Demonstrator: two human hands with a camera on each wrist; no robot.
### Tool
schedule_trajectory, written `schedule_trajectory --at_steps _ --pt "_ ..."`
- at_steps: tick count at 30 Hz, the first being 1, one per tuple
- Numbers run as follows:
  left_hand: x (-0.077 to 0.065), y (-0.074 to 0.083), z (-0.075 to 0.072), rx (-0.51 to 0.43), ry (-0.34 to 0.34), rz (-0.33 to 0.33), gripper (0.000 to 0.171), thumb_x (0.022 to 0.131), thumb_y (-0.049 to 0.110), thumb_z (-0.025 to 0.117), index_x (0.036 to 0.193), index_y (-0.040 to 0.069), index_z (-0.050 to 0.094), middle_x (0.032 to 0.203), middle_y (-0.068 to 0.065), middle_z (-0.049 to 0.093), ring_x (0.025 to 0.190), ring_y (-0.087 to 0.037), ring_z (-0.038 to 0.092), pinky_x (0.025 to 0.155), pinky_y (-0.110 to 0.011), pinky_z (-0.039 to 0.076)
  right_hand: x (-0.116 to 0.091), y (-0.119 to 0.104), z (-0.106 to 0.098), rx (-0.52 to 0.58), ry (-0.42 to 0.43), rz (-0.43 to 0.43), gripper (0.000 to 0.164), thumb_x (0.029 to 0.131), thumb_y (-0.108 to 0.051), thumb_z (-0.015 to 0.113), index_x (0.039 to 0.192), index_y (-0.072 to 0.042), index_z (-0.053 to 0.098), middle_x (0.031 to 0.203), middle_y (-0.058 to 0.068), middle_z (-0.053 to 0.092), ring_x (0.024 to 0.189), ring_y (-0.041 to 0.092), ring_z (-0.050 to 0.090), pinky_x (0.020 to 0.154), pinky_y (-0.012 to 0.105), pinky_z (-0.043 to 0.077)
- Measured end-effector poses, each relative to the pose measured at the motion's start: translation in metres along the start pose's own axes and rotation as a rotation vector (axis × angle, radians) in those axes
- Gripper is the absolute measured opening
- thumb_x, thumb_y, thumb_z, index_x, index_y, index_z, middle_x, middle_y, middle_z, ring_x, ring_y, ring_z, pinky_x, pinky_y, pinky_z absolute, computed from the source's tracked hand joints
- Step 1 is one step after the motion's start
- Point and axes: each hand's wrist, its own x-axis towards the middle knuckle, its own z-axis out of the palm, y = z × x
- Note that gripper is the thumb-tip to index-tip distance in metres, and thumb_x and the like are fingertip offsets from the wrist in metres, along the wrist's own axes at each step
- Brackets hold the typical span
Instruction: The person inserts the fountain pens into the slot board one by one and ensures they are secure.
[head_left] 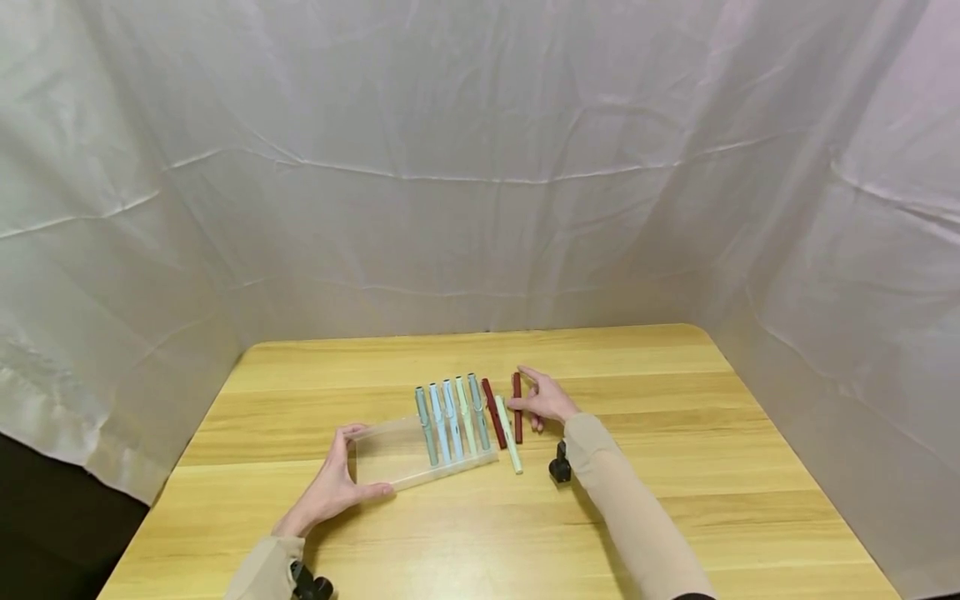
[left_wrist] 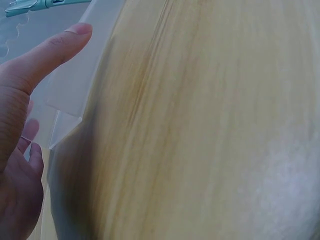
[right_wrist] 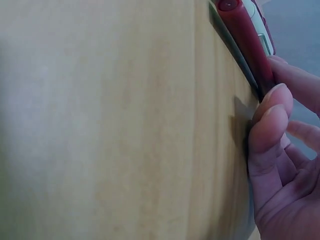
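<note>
**Hands at Both Ends of a Row of Pens**

A person in beige sleeves (head_left: 637, 521) works at a wood-grain surface (head_left: 465, 542), hands well apart. The left hand (head_left: 337, 479) grips the left end of a clear tray (head_left: 386, 458), its thumb at the near edge and its fingers at the far corner. The right hand (head_left: 551, 400) pinches the outermost red pen (head_left: 517, 429), which lies to the right of the tray, between thumb and fingers.

Five capped pens stand side by side in the tray's right half: from left, a grey-green pen (head_left: 427, 427), two light blue pens (head_left: 452, 420), a light green pen (head_left: 466, 415) and a second grey-green pen (head_left: 478, 412). Just beyond the tray's right end lies another red pen (head_left: 494, 414), with a pale green pen (head_left: 509, 435) slanting between the two reds, its lower end nearer the person. A small black device (head_left: 558, 467) sits at the right wrist. Pale, creased curtains (head_left: 480, 225) hang behind the surface and along both sides.
</note>
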Motion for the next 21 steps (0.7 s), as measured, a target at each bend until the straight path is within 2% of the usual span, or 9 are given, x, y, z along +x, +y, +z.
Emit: schedule_trajectory --at_steps 10,21 --pt "-0.001 -0.0011 0.0007 -0.005 0.005 0.005 0.101 0.067 0.028 0.094 0.141 0.002 0.031 0.146 -0.025 0.038 0.138 -0.048 0.038 0.113 -0.078 0.025 0.0031 -0.0022 0.0001 -0.017 -0.014 0.037 0.082 0.091 -0.017 0.074 0.159 -0.011 0.028 0.06 0.002 0.053 0.039 0.011 0.05 0.04 0.025 0.051" --pt "-0.0001 -0.0028 0.0006 -0.018 0.004 -0.011 0.103 0.065 0.027 0.095 0.141 0.002 0.03 0.145 -0.026 0.039 0.138 -0.047 0.038 0.114 -0.077 0.024 -0.0021 -0.0011 0.0009 0.012 0.034 0.024 0.069 0.087 -0.005 0.073 0.147 -0.003 0.039 0.073 0.008 0.058 0.042 0.013 0.056 0.042 0.027 0.054"
